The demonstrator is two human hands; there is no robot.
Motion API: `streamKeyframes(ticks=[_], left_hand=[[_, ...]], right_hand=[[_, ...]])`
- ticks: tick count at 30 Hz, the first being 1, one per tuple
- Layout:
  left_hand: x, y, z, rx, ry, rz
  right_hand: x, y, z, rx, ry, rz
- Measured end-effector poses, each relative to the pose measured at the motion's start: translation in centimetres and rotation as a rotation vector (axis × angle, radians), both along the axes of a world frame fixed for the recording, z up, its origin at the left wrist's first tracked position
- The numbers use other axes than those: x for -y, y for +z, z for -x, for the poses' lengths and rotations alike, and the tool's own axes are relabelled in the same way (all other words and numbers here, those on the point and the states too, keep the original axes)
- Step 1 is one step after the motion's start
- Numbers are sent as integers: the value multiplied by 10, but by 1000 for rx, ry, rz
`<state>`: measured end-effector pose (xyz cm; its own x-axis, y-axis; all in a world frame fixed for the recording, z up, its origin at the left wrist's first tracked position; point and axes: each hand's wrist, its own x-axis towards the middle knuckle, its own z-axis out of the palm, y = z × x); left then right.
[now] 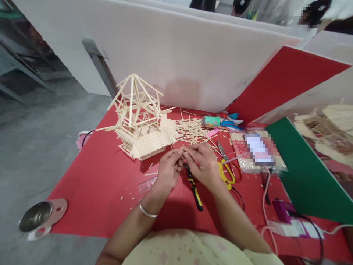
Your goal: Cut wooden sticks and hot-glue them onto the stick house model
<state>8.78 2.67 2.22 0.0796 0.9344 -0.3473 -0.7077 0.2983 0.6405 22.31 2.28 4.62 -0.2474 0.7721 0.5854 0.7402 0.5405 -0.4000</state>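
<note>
As left hand [169, 167] meets right hand [204, 163], clear packaging [249, 166] holds sticks [236, 141].

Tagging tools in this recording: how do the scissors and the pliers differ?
The scissors have looped yellow handles; the pliers have long black-and-yellow grips. The scissors' blades are silvery, the pliers' head dark. The scissors lie to the right of the right hand, the pliers between the forearms. Both rest on the red tabletop.

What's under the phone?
A plastic-wrapped pack, its edges showing around the phone. The part of the pack directly beneath is covered and can't be seen.
</note>
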Motion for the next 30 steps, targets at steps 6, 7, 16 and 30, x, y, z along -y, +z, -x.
streamKeyframes(ticks=[6, 7, 16, 30], left_hand=[[1, 0, 2, -39, -41, -4], [1, 0, 2, -50, -35, -9], [5, 4, -4, 47, -67, -1], [-2, 5, 2, 249, 22, 45]], right_hand=[[-2, -2, -7, 110, 15, -96], [-2, -2, -7, 124, 15, -103], [3, -10, -1, -60, -55, -99], [-13, -9, 22, -182, -171, -248]])
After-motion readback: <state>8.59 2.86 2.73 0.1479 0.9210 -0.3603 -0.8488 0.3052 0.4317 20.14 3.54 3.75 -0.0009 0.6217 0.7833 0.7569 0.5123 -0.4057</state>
